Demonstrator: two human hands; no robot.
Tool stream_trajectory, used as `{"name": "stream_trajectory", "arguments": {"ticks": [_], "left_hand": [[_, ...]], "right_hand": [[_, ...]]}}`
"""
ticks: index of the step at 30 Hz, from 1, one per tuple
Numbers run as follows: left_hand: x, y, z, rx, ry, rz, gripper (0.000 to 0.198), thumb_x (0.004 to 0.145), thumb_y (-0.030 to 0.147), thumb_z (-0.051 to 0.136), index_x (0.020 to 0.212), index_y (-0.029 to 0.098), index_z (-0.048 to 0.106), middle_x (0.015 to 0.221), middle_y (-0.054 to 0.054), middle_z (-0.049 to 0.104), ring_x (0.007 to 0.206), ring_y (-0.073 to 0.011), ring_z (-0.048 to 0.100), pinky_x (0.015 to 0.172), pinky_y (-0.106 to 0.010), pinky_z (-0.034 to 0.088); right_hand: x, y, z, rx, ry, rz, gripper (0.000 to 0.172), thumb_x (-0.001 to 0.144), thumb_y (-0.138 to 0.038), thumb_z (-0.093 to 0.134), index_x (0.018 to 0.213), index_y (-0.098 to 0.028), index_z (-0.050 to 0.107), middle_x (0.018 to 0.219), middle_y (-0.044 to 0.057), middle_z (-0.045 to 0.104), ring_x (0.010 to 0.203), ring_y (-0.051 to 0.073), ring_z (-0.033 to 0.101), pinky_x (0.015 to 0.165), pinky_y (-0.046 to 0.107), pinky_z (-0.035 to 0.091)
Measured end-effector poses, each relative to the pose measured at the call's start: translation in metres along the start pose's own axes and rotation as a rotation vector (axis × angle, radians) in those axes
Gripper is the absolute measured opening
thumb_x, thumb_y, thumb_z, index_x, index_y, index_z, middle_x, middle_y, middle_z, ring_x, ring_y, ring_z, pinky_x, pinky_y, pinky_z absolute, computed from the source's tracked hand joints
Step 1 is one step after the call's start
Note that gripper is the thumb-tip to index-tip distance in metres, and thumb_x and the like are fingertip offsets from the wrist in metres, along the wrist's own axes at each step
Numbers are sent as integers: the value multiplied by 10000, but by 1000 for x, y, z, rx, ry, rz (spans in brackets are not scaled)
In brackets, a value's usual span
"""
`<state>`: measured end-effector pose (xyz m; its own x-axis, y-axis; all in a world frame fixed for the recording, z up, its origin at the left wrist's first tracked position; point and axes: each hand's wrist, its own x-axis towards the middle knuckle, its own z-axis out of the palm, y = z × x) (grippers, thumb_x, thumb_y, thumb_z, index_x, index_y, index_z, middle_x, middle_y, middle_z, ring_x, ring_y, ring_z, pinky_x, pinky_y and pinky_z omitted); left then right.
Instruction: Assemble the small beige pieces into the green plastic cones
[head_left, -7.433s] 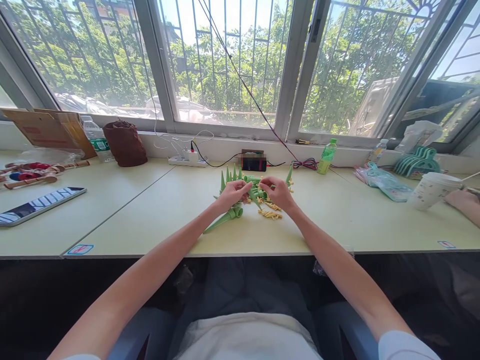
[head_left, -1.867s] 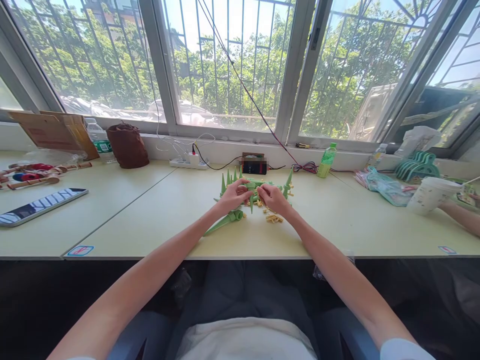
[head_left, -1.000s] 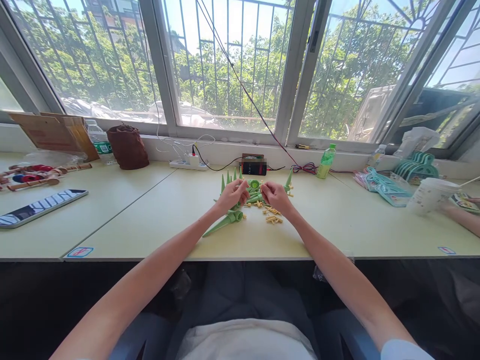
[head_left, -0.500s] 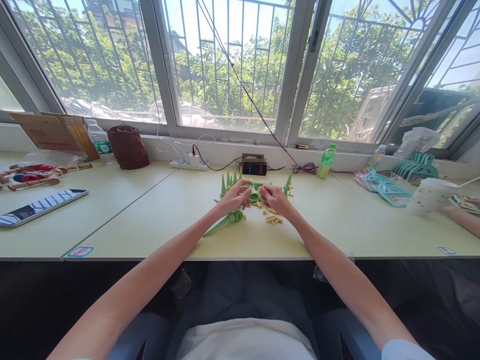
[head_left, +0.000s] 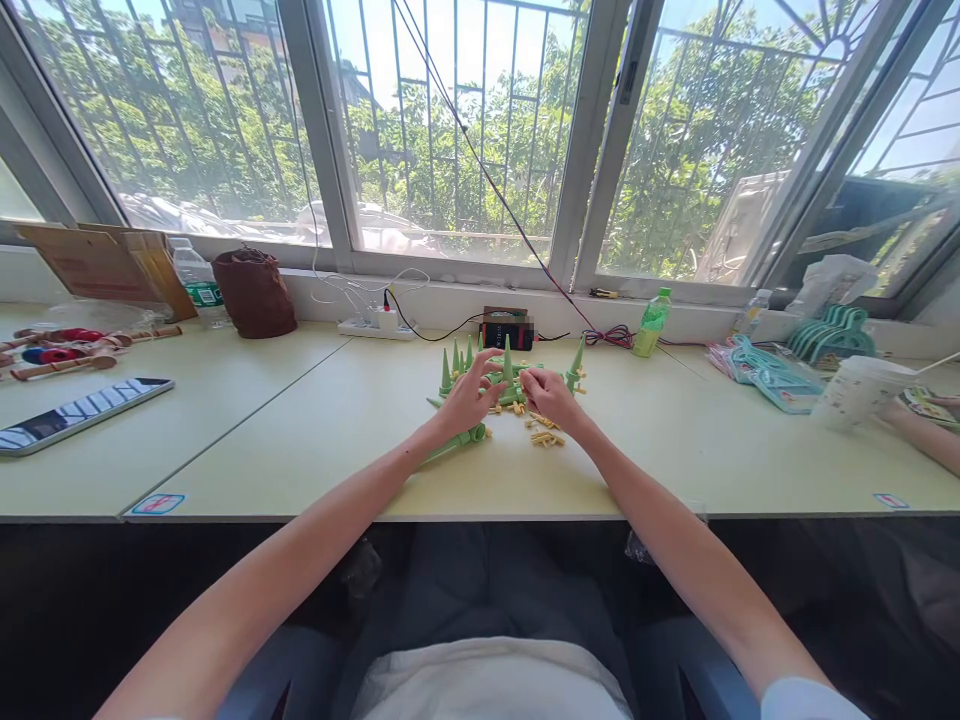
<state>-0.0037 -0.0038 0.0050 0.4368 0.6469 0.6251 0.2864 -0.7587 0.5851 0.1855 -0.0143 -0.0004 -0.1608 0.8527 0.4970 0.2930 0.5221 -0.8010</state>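
Note:
Between my hands a pale green pointed cone (head_left: 508, 361) stands tip up. My left hand (head_left: 469, 395) is closed around its lower part with thumb and fingers. My right hand (head_left: 553, 395) is just right of the cone, its fingers pinched together; what they hold, if anything, is too small to make out. Several more green cones (head_left: 446, 372) stand upright behind my left hand, and another upright cone (head_left: 577, 362) is beyond my right. A green cone (head_left: 472, 436) lies on its side beneath my left wrist, partly covered. Small yellow pegs (head_left: 547, 438) lie scattered in front of my right hand.
A phone-like black device (head_left: 508, 330) with a cable is at the back by the window. A green bottle (head_left: 652, 323), light blue hangers (head_left: 780, 375) and a white cup (head_left: 862, 390) are rightward, near another person's arm (head_left: 930, 435). A phone (head_left: 86, 415) and brown pouch (head_left: 255, 292) are left.
The green cone between my hands has turned from its round end facing me to tip up. My left hand has shifted slightly, and its forearm covers more of the lying cone.

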Motion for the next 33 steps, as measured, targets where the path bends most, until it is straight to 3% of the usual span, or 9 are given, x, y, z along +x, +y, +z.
{"name": "stream_trajectory", "arguments": {"ticks": [5, 10, 18, 22, 25, 28, 33], "left_hand": [[4, -5, 2, 87, 52, -6, 402, 860, 415, 598, 1187, 192, 531, 993, -52, 597, 618, -83, 554, 539, -212, 473], [2, -9, 2, 104, 28, 42, 335, 853, 397, 611, 1106, 179, 599, 979, -49, 557, 635, -82, 544, 537, -211, 476], [1, -8, 2, 110, 70, 120, 288, 866, 399, 606, 1079, 214, 667, 998, -58, 542, 648, -85, 548, 504, -199, 467], [3, -5, 2, 92, 105, 21, 330, 863, 404, 592, 1129, 210, 619, 1000, -54, 566, 604, -76, 541, 524, -211, 468], [5, -2, 1, -40, 120, -132, 390, 894, 483, 509, 1142, 187, 562, 854, -30, 614, 504, -72, 493, 470, -205, 418], [6, 3, 0, -177, 43, -242, 483, 875, 582, 481, 1091, 156, 555, 689, -9, 623, 446, -78, 444, 434, -208, 366], [4, 4, -1, -260, -64, -261, 539, 811, 605, 571, 1088, 143, 561, 574, 34, 545, 462, -87, 446, 450, -211, 353]], "right_hand": [[1, 3, -1, -49, 73, -38, 421, 897, -532, 466, 635, -215, 377, 525, -29, 395, 462, 105, 354, 448, 257, 299], [-1, 2, -1, -96, 4, -79, 414, 913, -504, 451, 628, -209, 393, 534, -24, 401, 479, 106, 361, 456, 252, 301], [-2, -1, 2, 93, -99, 24, 433, 885, -556, 481, 633, -224, 363, 505, -48, 337, 407, 95, 315, 411, 262, 279], [1, 1, 0, 6, 35, 7, 426, 888, -554, 465, 639, -218, 390, 526, -32, 385, 444, 107, 356, 439, 267, 299], [1, 1, -3, -134, 120, -32, 405, 912, -509, 435, 641, -208, 420, 529, -20, 420, 488, 118, 378, 474, 265, 299], [-1, -1, -3, -237, 105, -104, 371, 922, -453, 431, 654, -198, 454, 547, -17, 453, 520, 118, 382, 517, 261, 306], [-5, -3, 1, -271, 28, -185, 329, 927, -401, 425, 678, -193, 479, 581, -19, 488, 548, 116, 402, 565, 256, 329]]}}
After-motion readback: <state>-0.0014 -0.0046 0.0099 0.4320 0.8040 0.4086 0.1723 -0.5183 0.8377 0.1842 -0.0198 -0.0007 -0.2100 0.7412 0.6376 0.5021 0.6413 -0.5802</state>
